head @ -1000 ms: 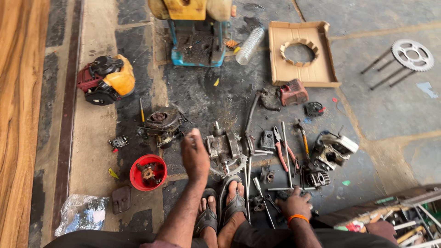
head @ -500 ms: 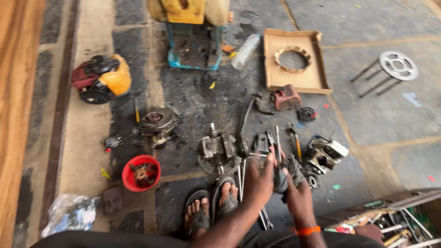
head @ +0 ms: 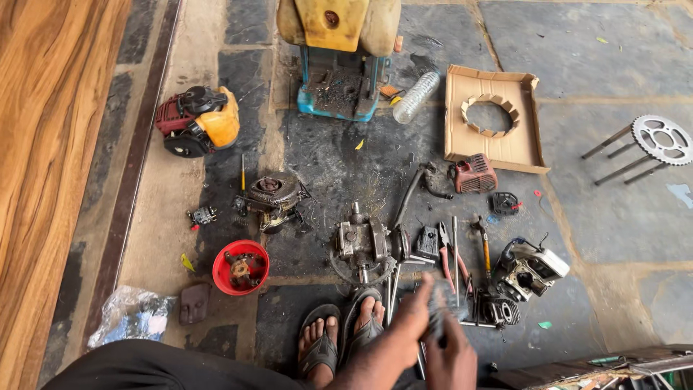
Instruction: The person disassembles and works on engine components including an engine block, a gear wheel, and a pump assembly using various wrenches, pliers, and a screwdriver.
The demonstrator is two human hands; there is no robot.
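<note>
Both hands (head: 433,328) together low over the tools (head: 451,260); blurred, grip impossible to tell

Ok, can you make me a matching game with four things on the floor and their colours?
Things:
1. bowl
2. plastic bottle
3. cardboard tray
4. sprocket wheel

Colours:
A. silvery grey
B. red
C. see-through
D. light brown

Pairs: 1-B, 2-C, 3-D, 4-A
</note>
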